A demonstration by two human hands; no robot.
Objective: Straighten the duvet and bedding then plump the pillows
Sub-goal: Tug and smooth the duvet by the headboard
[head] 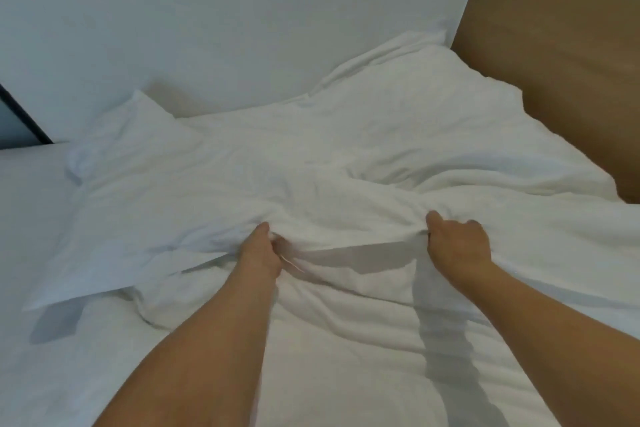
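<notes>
**Bed-making: duvet edge in hand, straightening under way**

Item 1. Fitted sheet (329, 374): lying nearest the viewer, covering the mattress, showing shallow creases. Both forearms are reaching out over it.

Item 2. Left hand (261, 251): fingers curling round a bunched fold of the duvet's near edge, gripping it.

Item 3. Right hand (459, 244): clamping the same edge further along, thumb on top, fingers tucked under the fabric. The stretch of hem between the two hands is hanging taut and lifted, casting a shadow on the sheet below.

Item 4. Duvet (277, 166): white, lying rumpled across the middle of the bed, with deep folds running between the hands and the far side. A flat corner is sticking out at the left, raised off the sheet.

Item 5. Pillows: one (135, 128) sitting at the far left against the wall, another (415, 87) at the far right by the wooden headboard (554, 62). Both are looking slumped and partly covered by the duvet.

Progress, as a judgement: early. The duvet is being gripped but not yet spread flat; the pillows appear untouched.

Room to move: the wall (242, 10) is closing off the far side and the headboard the right; open sheet is lying to the near side and left, so the duvet is likely having most freedom toward the viewer.
</notes>
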